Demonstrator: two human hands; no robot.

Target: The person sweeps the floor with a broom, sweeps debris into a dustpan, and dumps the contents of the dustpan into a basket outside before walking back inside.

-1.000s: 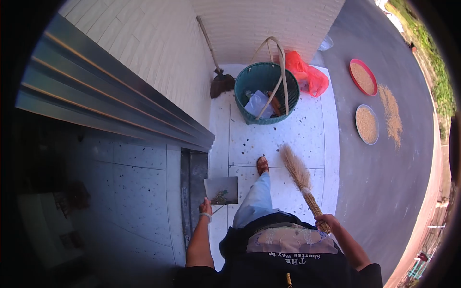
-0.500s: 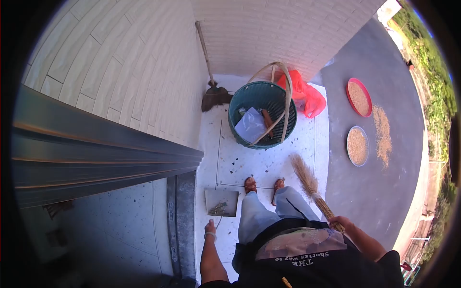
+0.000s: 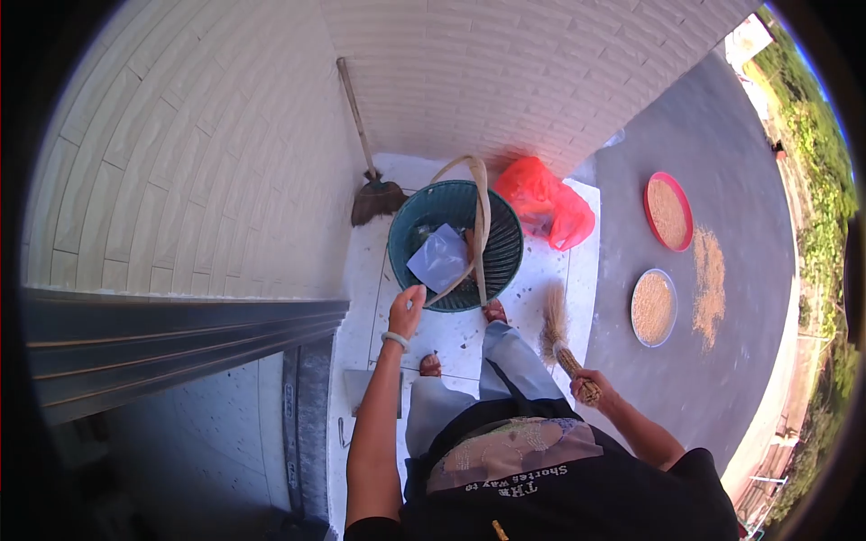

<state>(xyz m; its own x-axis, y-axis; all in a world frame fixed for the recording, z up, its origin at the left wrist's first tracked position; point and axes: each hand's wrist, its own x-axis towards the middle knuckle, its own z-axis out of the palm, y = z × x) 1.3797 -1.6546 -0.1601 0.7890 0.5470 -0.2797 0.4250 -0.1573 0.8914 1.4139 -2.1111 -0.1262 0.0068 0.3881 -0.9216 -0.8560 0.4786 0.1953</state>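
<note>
My right hand (image 3: 592,388) is closed around the bound handle of a straw hand broom (image 3: 566,347), its bristles pointing away from me over the pale floor. My left hand (image 3: 408,311), with a pale bracelet at the wrist, reaches forward with curled fingers at the near left rim of a green woven basket (image 3: 510,230). The fingers seem to grip that rim, though their tips are hidden. The basket has a tall, light hoop handle and holds a whitish plastic sheet (image 3: 440,257) and a brown piece. Partly behind my left forearm, a dustpan (image 3: 359,389) lies on the floor.
A dark broom (image 3: 377,200) leans in the wall corner. Beside the basket sits a red plastic bag (image 3: 550,206). On the grey ground at right are a red tray (image 3: 669,212) and a pale one (image 3: 653,308) of grain, plus spilled grain (image 3: 709,284). My feet stand close to the basket.
My left hand has let go of the dustpan and moved forward to the basket's rim. One foot has stepped up to the basket. The straw broom has swung more upright in view.
</note>
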